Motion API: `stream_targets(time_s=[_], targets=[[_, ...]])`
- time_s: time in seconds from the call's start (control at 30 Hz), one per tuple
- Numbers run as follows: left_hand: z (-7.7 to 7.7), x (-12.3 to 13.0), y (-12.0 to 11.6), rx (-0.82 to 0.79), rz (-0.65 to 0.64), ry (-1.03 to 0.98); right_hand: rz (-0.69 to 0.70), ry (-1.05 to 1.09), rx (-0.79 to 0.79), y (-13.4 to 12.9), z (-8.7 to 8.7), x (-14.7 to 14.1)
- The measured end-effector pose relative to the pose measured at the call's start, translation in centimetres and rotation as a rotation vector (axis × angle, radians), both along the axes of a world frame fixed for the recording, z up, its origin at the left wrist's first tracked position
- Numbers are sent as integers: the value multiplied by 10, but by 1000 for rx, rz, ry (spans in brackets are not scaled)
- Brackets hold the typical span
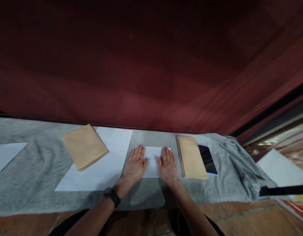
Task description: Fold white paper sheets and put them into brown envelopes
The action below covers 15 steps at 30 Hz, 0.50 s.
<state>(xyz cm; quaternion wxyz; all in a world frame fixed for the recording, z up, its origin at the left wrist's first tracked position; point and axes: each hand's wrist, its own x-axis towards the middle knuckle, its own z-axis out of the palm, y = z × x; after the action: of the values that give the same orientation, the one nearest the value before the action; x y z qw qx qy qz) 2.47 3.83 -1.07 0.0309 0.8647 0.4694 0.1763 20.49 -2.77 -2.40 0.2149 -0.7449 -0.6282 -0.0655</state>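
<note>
A folded sheet of white paper [152, 162] lies flat on the grey cloth in front of me. My left hand [136, 164] presses on its left side, palm down with the fingers stretched out. On the paper's right side rests my right hand [168, 165], likewise flat, thumb pointing inward. Left of my left hand is a large white sheet [97, 178], partly covered by a stack of brown envelopes [85, 147]. Close to my right hand lies another stack of brown envelopes [192, 157].
A dark-screened phone [207, 159] sits beside the right envelopes. More white paper [9, 154] lies at the far left. The grey cloth [230, 170] is wrinkled at the right. A dark red surface [151, 65] rises behind it. Tiled floor [225, 213] shows at the front.
</note>
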Motion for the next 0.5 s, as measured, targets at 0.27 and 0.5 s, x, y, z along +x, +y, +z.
stream_targets(time_s=[0.27, 0.5], targets=[[-2, -6, -1, -30, 37, 13, -12, -40, -6, -13, -5, 13], [-5, -11, -10, 9, 49, -17, -29, -35, -18, -16, -1, 14]])
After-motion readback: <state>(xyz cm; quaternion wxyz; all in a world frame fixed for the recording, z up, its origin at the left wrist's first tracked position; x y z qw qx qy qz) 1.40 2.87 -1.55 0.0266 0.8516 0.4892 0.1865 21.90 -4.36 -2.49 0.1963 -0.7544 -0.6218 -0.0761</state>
